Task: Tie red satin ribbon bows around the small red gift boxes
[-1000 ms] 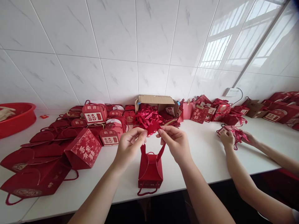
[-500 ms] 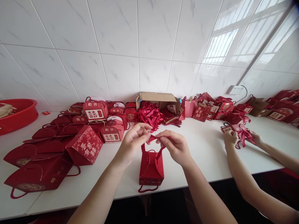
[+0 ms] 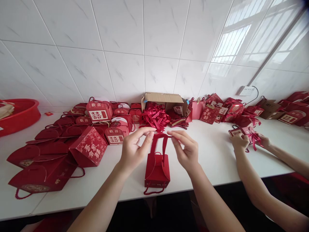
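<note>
A small red gift box (image 3: 157, 170) stands near the table's front edge, with its rounded flaps folded together on top. A red ribbon (image 3: 164, 145) rises from the box top in two strands. My left hand (image 3: 135, 148) holds one end of it between thumb and forefinger, left of the strands. On the right, my right hand (image 3: 185, 149) pinches the other end. Between my fingertips the ribbon crosses over above the box. A twisted red cord handle (image 3: 154, 192) hangs at the box's front, touching neither hand.
Many red gift boxes (image 3: 45, 174) crowd the left of the white table (image 3: 207, 161). Behind my hands, a cardboard carton (image 3: 165, 97) stands by a heap of red ribbons (image 3: 155, 117). At right, another person's hands (image 3: 238, 141) hold a bowed box. A red basin (image 3: 21, 119) sits far left.
My hands have moved apart and slightly up, drawing the ribbon ends outward above the box. The strands now stand taller and closer together. The view has shifted slightly.
</note>
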The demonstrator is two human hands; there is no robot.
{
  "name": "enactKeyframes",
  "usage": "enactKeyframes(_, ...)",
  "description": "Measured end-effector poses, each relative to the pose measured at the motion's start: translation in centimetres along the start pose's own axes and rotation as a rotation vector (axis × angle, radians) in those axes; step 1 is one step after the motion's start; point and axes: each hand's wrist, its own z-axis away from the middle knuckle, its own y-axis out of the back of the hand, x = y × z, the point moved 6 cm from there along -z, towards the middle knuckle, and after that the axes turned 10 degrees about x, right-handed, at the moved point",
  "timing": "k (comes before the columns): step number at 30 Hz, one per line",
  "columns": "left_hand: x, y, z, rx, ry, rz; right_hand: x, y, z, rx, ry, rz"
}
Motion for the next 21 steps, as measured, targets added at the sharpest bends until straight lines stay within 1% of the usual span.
enactKeyframes(1, 0.1, 0.7, 0.1, 0.068, -0.109, -0.121, 0.5, 0.8, 0.5, 0.081, -0.074, 0.005)
enactKeyframes(2, -0.1, 1.5, 0.4, 0.117, -0.185, -0.221, 1.2, 1.8, 1.2, 0.144, -0.151, 0.018)
enactKeyframes(3, -0.6, 2.5, 0.7, 0.148, -0.228, -0.298, 2.0, 2.9, 2.2, 0.189, -0.228, 0.038)
enactKeyframes(5, -2.7, 5.2, 1.6, 0.179, -0.227, -0.429, 4.3, 5.6, 5.2, 0.254, -0.375, 0.110)
enactKeyframes(7, -5.7, 8.3, 3.0, 0.165, -0.170, -0.576, 6.8, 9.1, 8.9, 0.339, -0.516, 0.229)
enactKeyframes(8, -7.5, 9.7, 3.9, 0.134, -0.119, -0.648, 8.1, 10.7, 10.9, 0.362, -0.599, 0.320)
enactKeyframes(9, -9.3, 10.7, 4.8, 0.076, -0.054, -0.684, 9.3, 11.8, 12.8, 0.313, -0.686, 0.399)
enactKeyframes(10, -10.9, 11.3, 5.8, 0.002, 0.010, -0.680, 10.4, 12.2, 14.3, 0.214, -0.757, 0.423)
enactKeyframes(11, -12.2, 11.6, 6.8, -0.065, 0.048, -0.690, 11.1, 12.4, 15.5, 0.137, -0.799, 0.425)
enactKeyframes(12, -13.0, 11.5, 7.7, -0.106, 0.066, -0.691, 11.5, 12.5, 16.3, 0.086, -0.814, 0.425)
enactKeyframes(13, -13.4, 11.2, 8.3, -0.128, 0.072, -0.685, 11.5, 12.4, 16.4, 0.077, -0.801, 0.429)
enactKeyframes(14, -13.4, 10.6, 8.7, -0.125, 0.072, -0.673, 11.2, 12.3, 16.2, 0.102, -0.770, 0.445)
enactKeyframes(16, -12.4, 9.0, 8.9, -0.095, 0.079, -0.612, 10.2, 11.4, 14.6, 0.145, -0.682, 0.469)
enactKeyframes(17, -11.7, 7.9, 8.7, -0.101, 0.089, -0.567, 9.6, 10.5, 13.6, 0.121, -0.635, 0.448)
enactKeyframes(18, -10.9, 6.6, 8.5, -0.130, 0.098, -0.517, 8.9, 9.2, 12.6, 0.065, -0.588, 0.401)
enactKeyframes(19, -10.1, 5.2, 8.3, -0.184, 0.102, -0.470, 8.2, 7.7, 11.8, -0.016, -0.543, 0.337)
enactKeyframes(21, -8.6, 2.4, 8.0, -0.333, 0.096, -0.408, 6.7, 4.7, 10.6, -0.187, -0.467, 0.223)
